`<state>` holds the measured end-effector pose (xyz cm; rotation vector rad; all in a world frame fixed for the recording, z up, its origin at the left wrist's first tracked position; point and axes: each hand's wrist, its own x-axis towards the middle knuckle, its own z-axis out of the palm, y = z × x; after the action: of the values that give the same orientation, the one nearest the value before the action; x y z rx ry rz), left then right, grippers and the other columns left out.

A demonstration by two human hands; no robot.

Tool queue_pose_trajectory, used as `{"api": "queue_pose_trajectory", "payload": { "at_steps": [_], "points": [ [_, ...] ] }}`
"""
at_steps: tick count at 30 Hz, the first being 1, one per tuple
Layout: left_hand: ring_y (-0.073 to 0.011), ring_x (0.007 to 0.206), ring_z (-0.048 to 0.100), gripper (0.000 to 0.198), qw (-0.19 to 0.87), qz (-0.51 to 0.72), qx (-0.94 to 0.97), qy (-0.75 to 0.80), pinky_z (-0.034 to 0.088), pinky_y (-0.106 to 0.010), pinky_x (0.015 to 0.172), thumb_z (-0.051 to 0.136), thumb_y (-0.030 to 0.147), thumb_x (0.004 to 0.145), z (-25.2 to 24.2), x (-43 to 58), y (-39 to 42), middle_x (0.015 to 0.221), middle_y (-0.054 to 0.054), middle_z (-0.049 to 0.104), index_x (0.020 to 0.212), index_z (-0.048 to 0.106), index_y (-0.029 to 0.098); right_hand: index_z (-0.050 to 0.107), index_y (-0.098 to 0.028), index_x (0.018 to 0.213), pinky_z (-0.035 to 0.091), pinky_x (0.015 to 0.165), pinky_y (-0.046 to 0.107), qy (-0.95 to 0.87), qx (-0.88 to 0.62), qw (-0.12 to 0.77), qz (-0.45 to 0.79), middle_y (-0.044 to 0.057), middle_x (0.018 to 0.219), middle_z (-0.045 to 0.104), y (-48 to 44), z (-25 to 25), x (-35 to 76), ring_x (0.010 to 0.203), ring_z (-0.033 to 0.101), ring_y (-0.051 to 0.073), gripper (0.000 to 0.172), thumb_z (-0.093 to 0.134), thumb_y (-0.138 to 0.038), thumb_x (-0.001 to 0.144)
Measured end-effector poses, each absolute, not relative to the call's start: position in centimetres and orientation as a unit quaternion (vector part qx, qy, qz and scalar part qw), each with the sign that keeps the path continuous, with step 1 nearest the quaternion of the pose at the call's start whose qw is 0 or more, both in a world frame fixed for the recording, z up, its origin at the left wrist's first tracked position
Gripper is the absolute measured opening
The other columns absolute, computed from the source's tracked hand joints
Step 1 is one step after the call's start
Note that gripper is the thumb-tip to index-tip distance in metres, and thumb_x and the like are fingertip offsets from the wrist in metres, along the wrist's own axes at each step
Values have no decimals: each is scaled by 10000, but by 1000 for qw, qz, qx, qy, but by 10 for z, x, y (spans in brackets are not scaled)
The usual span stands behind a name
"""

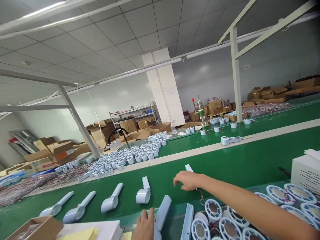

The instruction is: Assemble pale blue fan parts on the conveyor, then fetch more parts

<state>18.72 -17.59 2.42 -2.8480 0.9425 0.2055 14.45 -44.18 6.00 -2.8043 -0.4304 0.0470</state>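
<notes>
My right hand [187, 180] reaches over the green conveyor belt [225, 170], its fingers just below a pale blue handle piece [189, 168]. Whether it grips that piece is hidden. Thin wires [201, 198] hang below my forearm. At the bottom edge, my left hand [145, 225] stands beside a pale blue housing [162, 210], and I cannot tell if they touch. Several similar housings with round heads, such as one [112, 199], lie on the belt to the left. Several white ring parts with grey centres, such as one [213, 210], sit at the lower right.
A white vented box [306, 173] stands at the right, and a cardboard box [37, 229] at the lower left. Beyond a pale divider strip [200, 150], a further green belt carries many white cylinders. Cardboard boxes, shelving and a white pillar stand farther back.
</notes>
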Motion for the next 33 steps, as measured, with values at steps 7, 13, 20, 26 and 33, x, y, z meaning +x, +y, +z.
{"api": "queue_pose_trajectory", "payload": {
  "at_steps": [7, 13, 20, 26, 33],
  "points": [
    [-270, 1220, 605, 626, 39, 115, -950, 287, 447, -305, 1029, 705, 122, 656, 29, 178, -181, 1313, -127, 644, 1268, 573, 132, 663, -201, 1280, 592, 746, 361, -240, -963, 12, 122, 122, 1183, 751, -370, 52, 170, 1083, 712, 323, 500, 735, -193, 785],
    [-321, 1231, 606, 570, 79, 78, -950, 291, 483, -399, 1015, 563, -10, 748, 49, 160, -184, 1299, -173, 649, 1297, 582, 141, 757, -188, 1021, 590, 741, 404, -226, -967, -89, 80, 134, 1144, 755, -345, 68, 151, 1054, 716, 324, 199, 602, -143, 905],
    [-338, 1167, 646, 492, 75, 84, -948, 297, 534, -423, 937, 518, -28, 766, 68, 138, -198, 1212, -174, 686, 1214, 619, 148, 741, -142, 999, 608, 823, 483, -137, -974, -138, 117, 155, 1124, 747, -350, 79, 136, 1082, 700, 318, 145, 633, -118, 906],
    [-366, 1203, 644, 666, 83, 104, -959, 251, 501, -492, 1006, 429, -96, 758, 72, 152, -179, 1329, -257, 613, 1404, 466, 64, 690, -183, 1125, 618, 872, 430, -89, -976, -135, 144, 67, 1172, 719, -392, 71, 134, 1081, 688, 229, 195, 641, -152, 938],
    [-276, 1141, 668, 481, 11, 100, -962, 253, 509, -367, 977, 541, 7, 742, 75, 161, -171, 1170, -152, 711, 1213, 559, 100, 666, -210, 1212, 602, 898, 448, -117, -979, -80, 147, 72, 1235, 694, -395, 62, 132, 1145, 658, 251, 308, 658, -134, 913]
  ]
}}
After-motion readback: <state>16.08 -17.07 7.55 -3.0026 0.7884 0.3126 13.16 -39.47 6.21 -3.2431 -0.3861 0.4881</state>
